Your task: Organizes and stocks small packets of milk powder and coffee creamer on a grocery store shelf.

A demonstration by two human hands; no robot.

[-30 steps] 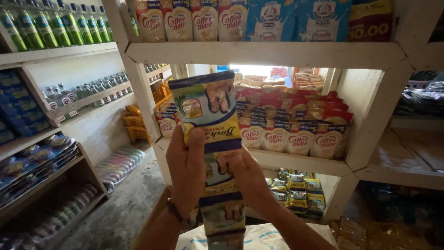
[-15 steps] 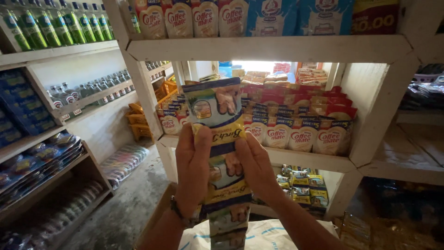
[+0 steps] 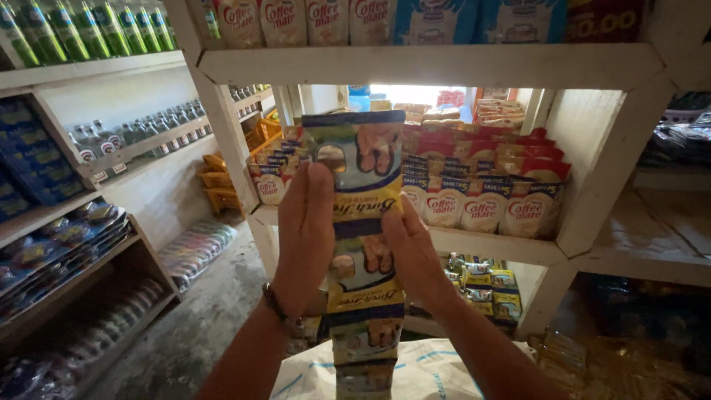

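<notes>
both hands grip a hanging strip of sachets point(image 3: 361, 222) held upright before a white shelf point(image 3: 481, 244): the left hand point(image 3: 305, 237) wraps its left edge, the right hand point(image 3: 415, 248) its right edge, fingertips hidden behind. the strip's lower end is cut off at the frame. red-and-white pouches point(image 3: 489, 200) stand behind, partly blocked.

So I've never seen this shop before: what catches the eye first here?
A long strip of sachets, held up mid-frame by the left hand and right hand. Behind it, red-and-white packets crowd the white shelf; green bottles line the top left.
</notes>
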